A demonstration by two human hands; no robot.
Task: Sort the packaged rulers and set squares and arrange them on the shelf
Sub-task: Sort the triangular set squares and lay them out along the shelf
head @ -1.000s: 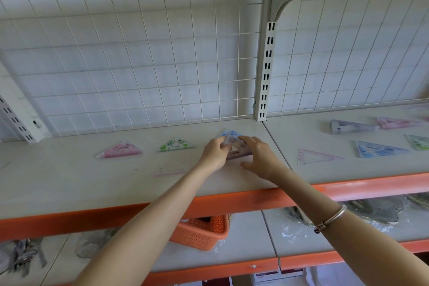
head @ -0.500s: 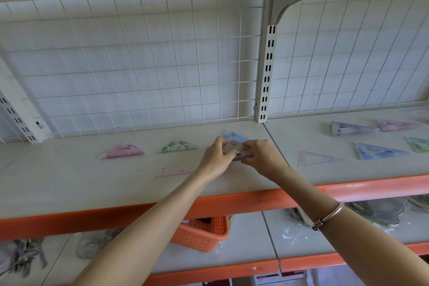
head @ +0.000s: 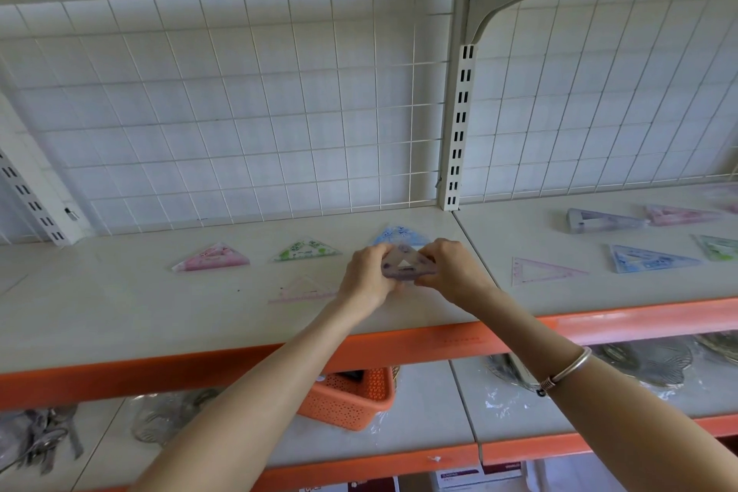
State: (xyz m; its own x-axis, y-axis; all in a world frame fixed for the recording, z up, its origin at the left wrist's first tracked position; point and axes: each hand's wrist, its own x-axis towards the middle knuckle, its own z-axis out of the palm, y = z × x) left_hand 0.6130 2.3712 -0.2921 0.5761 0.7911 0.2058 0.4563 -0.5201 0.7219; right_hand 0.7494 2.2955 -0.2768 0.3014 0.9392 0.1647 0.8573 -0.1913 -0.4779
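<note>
both hands (head: 369,276) pinching purple set square (head: 405,266), seemingly above shelf (head: 120,312)

purple set square (head: 405,266) | held tilted | blue set square (head: 399,236) flat behind

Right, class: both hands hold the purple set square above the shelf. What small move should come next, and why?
Probably lower the purple set square flat onto the shelf, in front of the blue set square. The left hand and right hand pinch it there, beside the clear set square, so a front row seems likely.
</note>
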